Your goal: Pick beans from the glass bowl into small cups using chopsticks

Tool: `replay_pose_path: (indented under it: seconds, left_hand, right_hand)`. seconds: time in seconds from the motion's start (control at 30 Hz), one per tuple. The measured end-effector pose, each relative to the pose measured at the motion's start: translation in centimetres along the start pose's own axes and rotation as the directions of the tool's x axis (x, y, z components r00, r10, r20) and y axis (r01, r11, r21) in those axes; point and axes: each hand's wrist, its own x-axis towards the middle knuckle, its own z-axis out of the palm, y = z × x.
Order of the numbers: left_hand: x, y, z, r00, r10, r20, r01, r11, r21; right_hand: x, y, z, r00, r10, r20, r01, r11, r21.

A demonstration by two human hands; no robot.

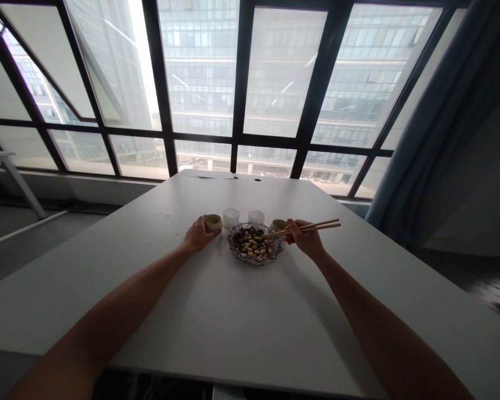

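Note:
My left hand (198, 233) is closed around the side of a small yellow-green cup (213, 223) on the table. In my right hand (303, 238) is a pair of wooden chopsticks (316, 226), their tips reaching over a scalloped glass bowl (278, 250). Peanuts (256, 251) fill the front of the bowl, and small dark pieces (245, 233) that look like seeds lie toward its back left. Whether the tips pinch anything is too small to tell. Behind the chopsticks stands a second yellow-green cup (279, 224), partly hidden by my right hand.
Two frosted white cups, one on the left (231, 217) and one on the right (256, 217), stand just behind the bowl. The white table (233, 316) runs toward the windows. Paper (208, 174) lies at its far edge. A blue curtain (433, 122) hangs at the right.

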Motion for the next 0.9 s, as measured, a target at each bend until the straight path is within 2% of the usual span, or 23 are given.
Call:
replay_pose_path:
  seconds: [0.13, 0.27, 0.33, 0.47, 0.57, 0.63, 0.7, 0.77, 0.83, 0.9]
  left_hand:
    - [-0.1, 0.3, -0.2, 0.998, 0.009, 0.068, -0.015, 0.995, 0.098]
    - [-0.3, 0.7, -0.4, 0.998, 0.008, 0.069, -0.017, 0.993, 0.120]
    - [-0.3, 0.9, -0.5, 0.998, 0.009, 0.069, -0.017, 0.992, 0.126]
    - [-0.4, 1.2, -0.7, 0.997, -0.004, 0.080, -0.007, 0.991, 0.133]
    - [-0.5, 1.2, -0.8, 0.997, -0.003, 0.079, -0.007, 0.991, 0.136]
    - [-0.5, 1.2, -0.7, 0.997, 0.001, 0.075, -0.011, 0.990, 0.137]
    - [-0.4, 1.1, -0.6, 0.997, 0.002, 0.073, -0.012, 0.991, 0.132]
    - [-0.4, 1.0, -0.5, 0.997, 0.005, 0.071, -0.013, 0.994, 0.112]
    - [-0.3, 0.9, -0.4, 0.998, 0.011, 0.063, -0.016, 0.996, 0.084]
    - [-0.3, 0.8, -0.2, 0.998, 0.017, 0.053, -0.020, 0.998, 0.061]
  right_hand:
    - [0.2, 0.2, -0.1, 0.993, 0.105, -0.047, -0.104, 0.994, 0.027]
    - [0.3, 0.1, -0.3, 0.994, 0.072, -0.083, -0.071, 0.997, 0.019]
    - [0.2, -0.1, -0.4, 0.999, 0.012, -0.034, -0.011, 1.000, 0.021]
    - [-0.4, -0.4, -0.4, 0.979, -0.118, 0.168, 0.129, 0.990, -0.056]
    - [-0.8, -0.7, -0.2, 0.964, -0.167, 0.207, 0.189, 0.977, -0.095]
    - [-0.8, -0.8, 0.0, 0.969, -0.179, 0.170, 0.196, 0.976, -0.090]
    - [-0.6, -0.6, 0.2, 0.986, -0.142, 0.087, 0.147, 0.987, -0.058]
    - [-0.3, -0.2, 0.3, 0.999, -0.035, -0.031, 0.035, 0.999, 0.006]
    - [0.0, 0.3, 0.4, 0.987, 0.091, -0.136, -0.080, 0.993, 0.083]
    - [0.2, 0.8, 0.4, 0.968, 0.169, -0.184, -0.145, 0.980, 0.136]
